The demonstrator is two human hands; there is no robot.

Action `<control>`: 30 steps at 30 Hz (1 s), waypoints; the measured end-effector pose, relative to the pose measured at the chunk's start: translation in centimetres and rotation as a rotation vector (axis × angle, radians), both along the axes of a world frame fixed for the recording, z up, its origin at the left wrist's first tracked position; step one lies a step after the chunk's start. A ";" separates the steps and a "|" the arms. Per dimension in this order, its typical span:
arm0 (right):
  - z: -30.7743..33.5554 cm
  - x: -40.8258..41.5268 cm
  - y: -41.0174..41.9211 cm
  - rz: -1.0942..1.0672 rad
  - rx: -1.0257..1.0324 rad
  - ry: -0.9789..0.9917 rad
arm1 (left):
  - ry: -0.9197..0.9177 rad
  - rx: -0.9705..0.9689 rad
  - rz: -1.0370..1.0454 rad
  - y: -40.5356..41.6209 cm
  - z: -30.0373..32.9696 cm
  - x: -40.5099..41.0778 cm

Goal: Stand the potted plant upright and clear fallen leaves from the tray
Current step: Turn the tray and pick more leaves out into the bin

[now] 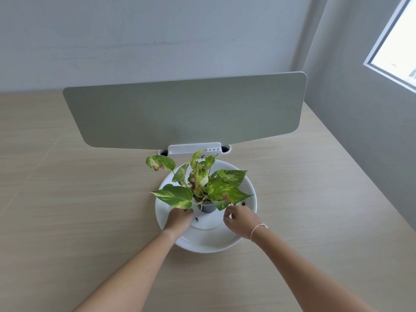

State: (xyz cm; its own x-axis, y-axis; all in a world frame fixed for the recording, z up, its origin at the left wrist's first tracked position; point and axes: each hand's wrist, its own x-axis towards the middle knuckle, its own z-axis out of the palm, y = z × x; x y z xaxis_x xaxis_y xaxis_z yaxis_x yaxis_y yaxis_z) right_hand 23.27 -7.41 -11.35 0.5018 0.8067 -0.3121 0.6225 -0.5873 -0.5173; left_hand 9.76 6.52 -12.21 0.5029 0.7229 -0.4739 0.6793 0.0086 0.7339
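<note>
A pothos with green and yellow leaves grows in a small grey pot (207, 208), which stands about upright near the middle of the round white tray (225, 243). My left hand (180, 219) rests on the tray just left of the pot, with its fingers curled and their tips hidden under a large leaf (174, 195). My right hand (239, 218) is to the right of the pot, its thumb and fingers pinched together beside a low leaf (221, 204). I see nothing between them. Small dark bits (197, 219) lie on the tray by the pot.
The tray sits on a light wooden desk (90, 210). Right behind the plant stands a grey-green divider panel (184, 109) in a white clamp (194, 148). Walls close the back and right, with a window (396, 46) at the upper right.
</note>
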 end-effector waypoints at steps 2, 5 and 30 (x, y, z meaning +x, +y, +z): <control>0.0 -0.1 0.0 0.000 -0.003 0.002 | 0.103 0.081 -0.139 -0.2 0.0 0.0; -0.1 -0.1 -0.1 0.004 0.000 -0.006 | 0.250 0.226 -0.303 -0.7 -0.2 0.1; -0.8 -1.3 0.5 0.062 -0.039 0.001 | -0.040 -0.066 -0.054 2.3 1.1 -0.8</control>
State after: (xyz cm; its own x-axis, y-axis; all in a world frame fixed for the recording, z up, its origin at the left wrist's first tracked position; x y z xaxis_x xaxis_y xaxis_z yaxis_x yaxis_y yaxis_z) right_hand 21.97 -6.88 -12.12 0.4508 0.8233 -0.3448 0.6577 -0.5676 -0.4953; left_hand 8.93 8.80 -11.09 0.5597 0.6620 -0.4985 0.6500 0.0225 0.7596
